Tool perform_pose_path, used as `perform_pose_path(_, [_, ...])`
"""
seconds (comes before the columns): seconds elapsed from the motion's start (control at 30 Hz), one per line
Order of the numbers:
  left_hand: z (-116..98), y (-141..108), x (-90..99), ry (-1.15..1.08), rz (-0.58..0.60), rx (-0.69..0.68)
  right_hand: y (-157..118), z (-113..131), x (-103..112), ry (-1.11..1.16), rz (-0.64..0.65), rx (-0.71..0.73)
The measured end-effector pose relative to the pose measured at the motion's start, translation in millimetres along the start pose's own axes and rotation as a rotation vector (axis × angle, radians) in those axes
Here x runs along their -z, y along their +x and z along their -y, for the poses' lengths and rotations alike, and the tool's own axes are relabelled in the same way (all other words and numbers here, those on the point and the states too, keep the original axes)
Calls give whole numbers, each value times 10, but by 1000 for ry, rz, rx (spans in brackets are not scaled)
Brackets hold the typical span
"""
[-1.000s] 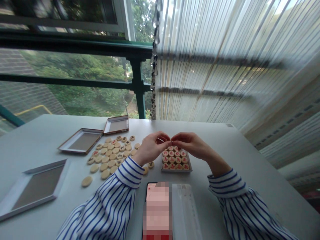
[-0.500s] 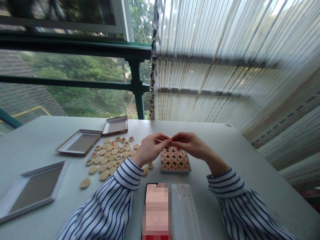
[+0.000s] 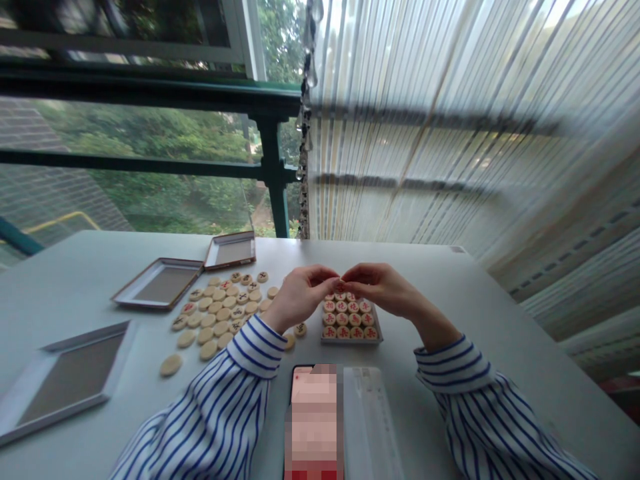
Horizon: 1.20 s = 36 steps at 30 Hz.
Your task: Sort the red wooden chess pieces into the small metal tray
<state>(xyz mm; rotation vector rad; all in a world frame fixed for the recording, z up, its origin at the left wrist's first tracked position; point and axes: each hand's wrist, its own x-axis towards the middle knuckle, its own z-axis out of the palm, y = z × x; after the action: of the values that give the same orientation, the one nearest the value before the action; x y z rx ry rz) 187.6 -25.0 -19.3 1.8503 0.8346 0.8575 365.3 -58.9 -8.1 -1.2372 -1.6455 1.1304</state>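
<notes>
My left hand (image 3: pixel 303 293) and my right hand (image 3: pixel 383 288) meet fingertip to fingertip over the far side of a small box (image 3: pixel 350 343). Between their fingers is a round xiangqi piece (image 3: pixel 341 287) with red marking, mostly covered by the fingers. Rows of red-lettered xiangqi pieces (image 3: pixel 355 319) lie face up in the box; its far rows are partly hidden by my hands. Left of the box, many loose pieces (image 3: pixel 221 313) are spread on the table, mostly blank side up, a few showing black or red characters. My left forearm hides some of them.
Two shallow box parts (image 3: pixel 163 283) with brown edges, one a smaller tray (image 3: pixel 231 251), lie at the back left. A larger grey-white lid (image 3: pixel 75 373) is at the front left. A phone (image 3: pixel 314 413) and a clear plastic case (image 3: pixel 371 420) lie between my forearms.
My hands stay almost in place over the box. The fingers have shifted slightly, and the red marking of the held piece now shows between them.
</notes>
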Motion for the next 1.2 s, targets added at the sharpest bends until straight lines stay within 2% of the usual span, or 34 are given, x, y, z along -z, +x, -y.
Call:
perform_pose_path(0.63, [15,19,-15,-102,-2,52,13,-46,9,23,-5,-1])
perform_pose_path(1.0, [69,12,-9,10,7,34,10,-40,10,20,-14,-1])
perform_pose_path(1.2, [45,19,-21,-12,17,32,8,-67,32,-16,-1,3])
